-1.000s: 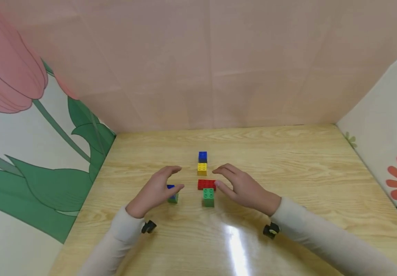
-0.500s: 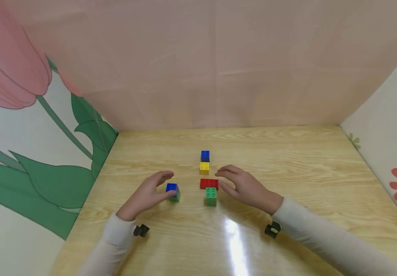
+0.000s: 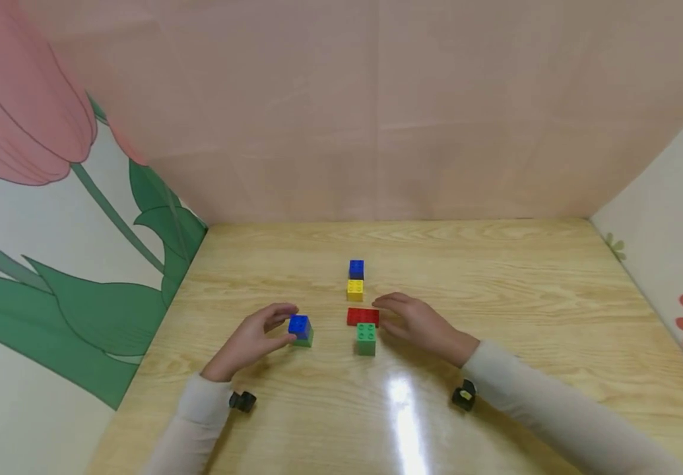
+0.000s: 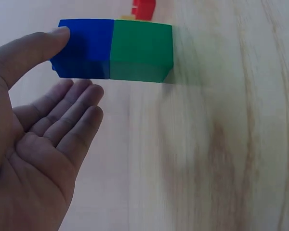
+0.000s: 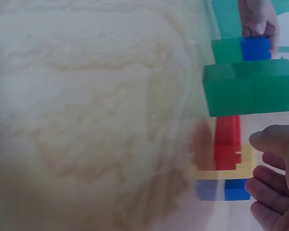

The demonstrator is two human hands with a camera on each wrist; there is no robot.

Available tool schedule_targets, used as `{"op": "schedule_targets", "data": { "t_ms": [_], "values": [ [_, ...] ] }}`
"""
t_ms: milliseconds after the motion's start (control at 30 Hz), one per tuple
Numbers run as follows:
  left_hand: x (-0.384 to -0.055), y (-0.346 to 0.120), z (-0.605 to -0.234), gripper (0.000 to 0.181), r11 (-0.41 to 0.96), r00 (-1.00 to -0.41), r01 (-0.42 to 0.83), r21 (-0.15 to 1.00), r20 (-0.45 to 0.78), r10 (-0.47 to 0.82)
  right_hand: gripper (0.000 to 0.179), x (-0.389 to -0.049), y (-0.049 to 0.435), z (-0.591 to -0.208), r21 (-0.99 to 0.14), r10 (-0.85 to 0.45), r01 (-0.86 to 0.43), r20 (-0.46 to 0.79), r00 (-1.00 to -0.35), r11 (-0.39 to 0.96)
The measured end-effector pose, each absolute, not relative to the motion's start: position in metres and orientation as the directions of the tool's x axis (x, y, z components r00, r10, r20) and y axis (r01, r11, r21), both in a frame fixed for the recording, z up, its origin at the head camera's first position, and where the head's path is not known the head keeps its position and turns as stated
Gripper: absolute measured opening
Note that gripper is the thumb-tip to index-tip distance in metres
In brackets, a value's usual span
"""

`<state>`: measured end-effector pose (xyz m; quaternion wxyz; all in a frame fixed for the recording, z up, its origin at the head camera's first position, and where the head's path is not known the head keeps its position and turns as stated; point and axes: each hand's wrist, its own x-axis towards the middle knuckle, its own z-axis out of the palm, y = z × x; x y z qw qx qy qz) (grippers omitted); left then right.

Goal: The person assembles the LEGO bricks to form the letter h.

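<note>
The stack [image 3: 301,332], a blue brick on a green one, stands upright on the worktop [image 3: 495,277], left of the row of other bricks. The left hand [image 3: 252,340] is at it, the thumb on the near side and the fingers [image 4: 82,134] on the far side. Those fingers are relaxed and fairly straight, not closed round it. In the left wrist view the thumb overlaps the blue part; whether it presses there I cannot tell. Having the stack between thumb and fingers probably suits a grip from two sides.

The stack's long axis is vertical, studs up, and its flat green base probably keeps it steady without support.

The right hand [image 3: 427,330] is just beside the right end of the red brick [image 3: 362,316], fingers loosely bent and holding nothing; whether a fingertip touches the brick is unclear. The red brick lies flat, studs up, its long axis running left to right. Just in front of it the green tower [image 3: 366,338] stands on end, its long axis vertical; a seam on its side suggests two joined bricks. Behind the red brick come the yellow brick [image 3: 355,290] and, directly beyond, the blue brick [image 3: 356,269].
</note>
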<state>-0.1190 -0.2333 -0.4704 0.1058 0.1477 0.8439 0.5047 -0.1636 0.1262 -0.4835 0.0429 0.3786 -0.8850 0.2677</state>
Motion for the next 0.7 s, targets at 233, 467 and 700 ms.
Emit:
{"op": "schedule_targets", "data": {
  "t_ms": [233, 467, 700],
  "values": [
    [-0.111, -0.225, -0.45, 0.044, 0.452, -0.931, 0.144, 0.88, -0.035, 0.364, 0.029, -0.168, 0.123, -0.497, -0.449, -0.663, -0.711, 0.293, -0.689, 0.541],
    [-0.122, -0.233, -0.475, 0.039, 0.429, -0.93, 0.146, 0.892, -0.024, 0.366, 0.028, -0.169, 0.121, -0.501, -0.459, -0.641, -0.65, 0.202, -0.74, 0.606],
    [-0.123, -0.234, -0.476, 0.039, 0.429, -0.936, 0.123, 0.895, -0.039, 0.349, 0.027, -0.169, 0.117, -0.502, -0.467, -0.629, -0.633, 0.19, -0.754, 0.618]
  ]
}}
